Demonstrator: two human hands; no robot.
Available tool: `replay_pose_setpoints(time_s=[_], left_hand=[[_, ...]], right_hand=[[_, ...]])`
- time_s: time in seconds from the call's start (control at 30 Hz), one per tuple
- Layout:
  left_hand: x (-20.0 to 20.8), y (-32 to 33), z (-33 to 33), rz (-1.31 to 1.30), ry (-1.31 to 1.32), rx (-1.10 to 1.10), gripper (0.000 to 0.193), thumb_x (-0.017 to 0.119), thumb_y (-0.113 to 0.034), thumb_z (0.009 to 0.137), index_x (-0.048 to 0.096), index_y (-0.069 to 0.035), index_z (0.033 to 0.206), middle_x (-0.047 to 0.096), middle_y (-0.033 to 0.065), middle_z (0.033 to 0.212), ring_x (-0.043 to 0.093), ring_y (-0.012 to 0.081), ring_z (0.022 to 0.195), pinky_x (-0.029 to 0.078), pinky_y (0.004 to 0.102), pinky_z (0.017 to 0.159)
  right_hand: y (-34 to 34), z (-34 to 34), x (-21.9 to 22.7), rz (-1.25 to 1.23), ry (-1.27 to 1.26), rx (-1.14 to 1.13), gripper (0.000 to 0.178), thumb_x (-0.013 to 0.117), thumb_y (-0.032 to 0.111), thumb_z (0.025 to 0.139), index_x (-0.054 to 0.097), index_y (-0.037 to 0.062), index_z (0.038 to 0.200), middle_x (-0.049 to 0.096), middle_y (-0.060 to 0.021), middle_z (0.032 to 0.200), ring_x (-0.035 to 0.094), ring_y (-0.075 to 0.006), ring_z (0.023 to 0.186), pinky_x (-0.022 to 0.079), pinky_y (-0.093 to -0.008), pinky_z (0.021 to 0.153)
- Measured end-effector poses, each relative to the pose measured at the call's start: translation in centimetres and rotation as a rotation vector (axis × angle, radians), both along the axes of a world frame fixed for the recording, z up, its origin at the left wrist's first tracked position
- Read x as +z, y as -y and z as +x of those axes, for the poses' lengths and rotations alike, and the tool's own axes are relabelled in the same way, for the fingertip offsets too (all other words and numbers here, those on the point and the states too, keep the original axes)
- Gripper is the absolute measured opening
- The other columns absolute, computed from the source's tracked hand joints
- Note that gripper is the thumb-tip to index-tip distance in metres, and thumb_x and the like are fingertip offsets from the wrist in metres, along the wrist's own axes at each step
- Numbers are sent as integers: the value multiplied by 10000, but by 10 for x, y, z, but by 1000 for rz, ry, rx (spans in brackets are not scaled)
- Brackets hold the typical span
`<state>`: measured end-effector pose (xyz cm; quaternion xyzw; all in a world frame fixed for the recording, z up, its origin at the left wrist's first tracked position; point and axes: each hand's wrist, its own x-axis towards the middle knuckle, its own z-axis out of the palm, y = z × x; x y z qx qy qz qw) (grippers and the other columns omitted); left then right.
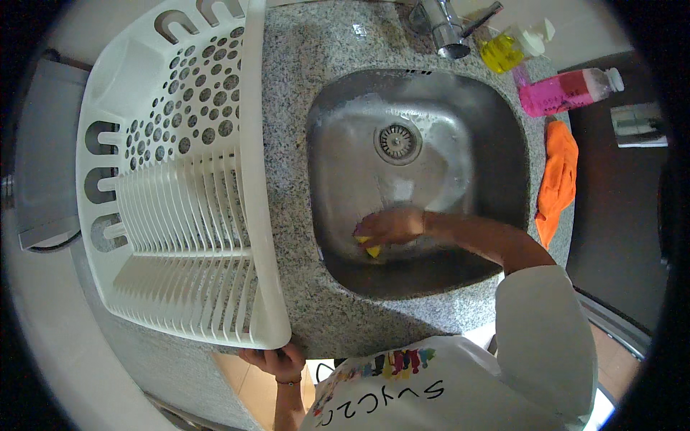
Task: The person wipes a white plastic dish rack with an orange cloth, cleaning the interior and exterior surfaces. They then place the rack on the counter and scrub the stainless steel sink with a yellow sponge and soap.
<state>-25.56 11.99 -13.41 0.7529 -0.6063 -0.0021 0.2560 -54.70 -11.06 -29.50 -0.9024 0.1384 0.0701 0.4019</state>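
My right hand is down inside the steel sink, closed over a yellow sponge pressed to the near left part of the basin. Only a bit of the sponge shows past the fingers. At the front of the granite counter, my left hand is curled at the counter edge, right below the near corner of the white dish rack. Its fingertips are partly hidden there. A round drain strainer lies in the sink floor, beyond my right hand.
The slotted rack fills the left side. A chrome faucet stands at the back. On the right are a bottle of yellow liquid, a bottle of pink liquid lying tilted in view, and an orange cloth. A dark appliance is beyond.
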Motion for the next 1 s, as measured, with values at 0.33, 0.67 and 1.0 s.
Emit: replay_pose_setpoints(time_s=[0.33,0.67,1.0], left_hand=[[2,10,-7,-95,-66,7,217,492,-209,857,609,-27,875,405,237,1190,407,363,1107,341,504,918],[7,22,-11,-70,-64,-4,272,470,-263,875,615,-34,863,449,210,1140,403,344,1091,315,498,916],[2,7,-4,-123,-78,-10,267,485,-252,856,647,-43,889,452,222,1155,389,369,1114,316,509,927]], right_hand=[[-52,107,38,417,213,-1070,210,603,110,744,647,54,942,640,-146,927,588,-298,885,443,-410,779],[-19,94,107,747,41,-889,228,621,159,723,670,75,929,658,-108,742,628,-223,656,475,-354,683],[-55,-57,88,359,-401,-401,427,554,288,826,531,42,1174,622,-183,998,603,-303,812,476,-416,688]])
